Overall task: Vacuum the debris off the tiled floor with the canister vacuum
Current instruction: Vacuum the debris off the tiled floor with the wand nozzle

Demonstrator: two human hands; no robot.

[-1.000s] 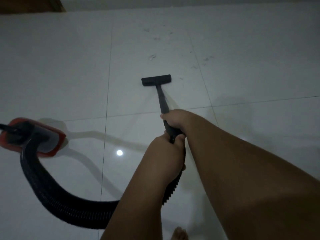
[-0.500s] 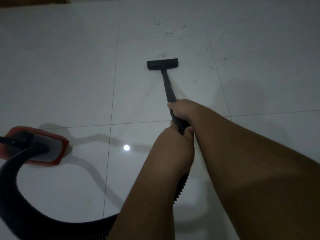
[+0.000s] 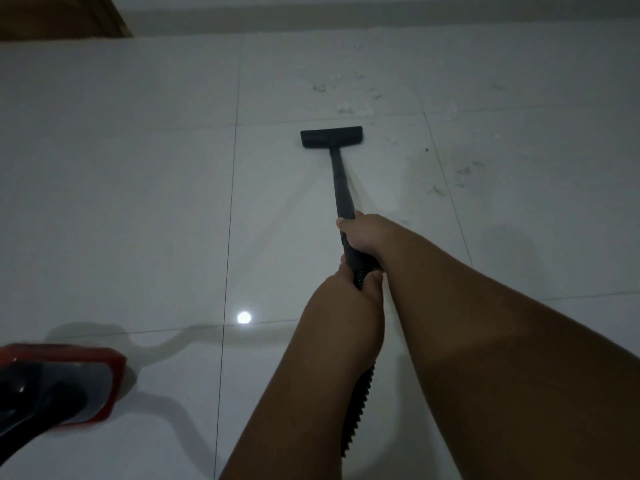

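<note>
The right hand (image 3: pixel 363 235) was wrapped round the black wand (image 3: pixel 341 181) at centre frame. The left hand (image 3: pixel 348 292) sat just below and touching it, clamped on the ribbed hose (image 3: pixel 360 403) where it joined the wand. The wand looked stiff and light, so this paired hold near its rear end seemed the right place to steer from. The hose looked soft and springy and likely to drag. The red canister (image 3: pixel 69 382) at lower left was probably the heavy part, towed by the hose.

The nozzle (image 3: pixel 331 136) lay flat on the tiled floor (image 3: pixel 138 202) at upper centre, and the glossy tile should let it slide easily. Pale debris (image 3: pixel 346 107) lay scattered just beyond it, with more at right, well apart from the head. Open tile spread to the left and ahead. The foot of the wall (image 3: pixel 381 15) crossed the top of the frame and a wooden edge (image 3: pixel 52 15) filled the upper left corner, together limiting any forward push.
</note>
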